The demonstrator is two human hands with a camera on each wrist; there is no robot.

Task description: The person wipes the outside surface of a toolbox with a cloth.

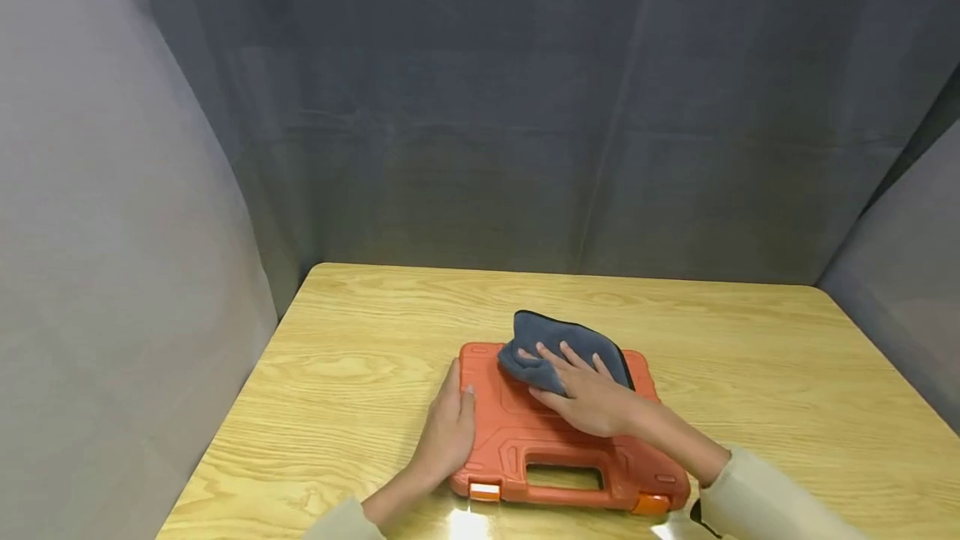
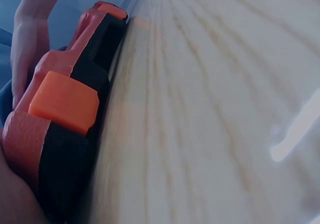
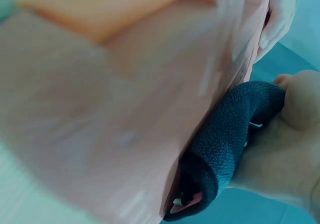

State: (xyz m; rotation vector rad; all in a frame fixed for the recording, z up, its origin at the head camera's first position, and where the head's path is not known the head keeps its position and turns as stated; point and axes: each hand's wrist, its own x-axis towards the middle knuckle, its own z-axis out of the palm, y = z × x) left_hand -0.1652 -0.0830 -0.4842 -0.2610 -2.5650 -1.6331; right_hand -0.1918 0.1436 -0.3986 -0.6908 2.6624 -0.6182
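Observation:
A red-orange plastic carrying case [image 1: 495,432] lies flat, its handle and two orange latches [image 2: 65,101] toward the person. Its lower half shows black in the left wrist view. My left hand [image 1: 447,432] holds the case's left edge, thumb over the top and fingers along the side. On the lid, a dark blue-grey cloth [image 1: 543,330] with black edging lies partly folded. My right hand [image 1: 588,398] presses on this cloth with fingers spread. In the right wrist view the cloth [image 3: 220,139] bulges in a fold beneath that hand.
The case rests on a light wood-grain table [image 1: 360,357], close to its near side. A dark grey curtain [image 1: 480,107] hangs behind the table. Pale fabric panels [image 1: 112,232] stand to the left and right. Bright reflections show on the tabletop near the latches.

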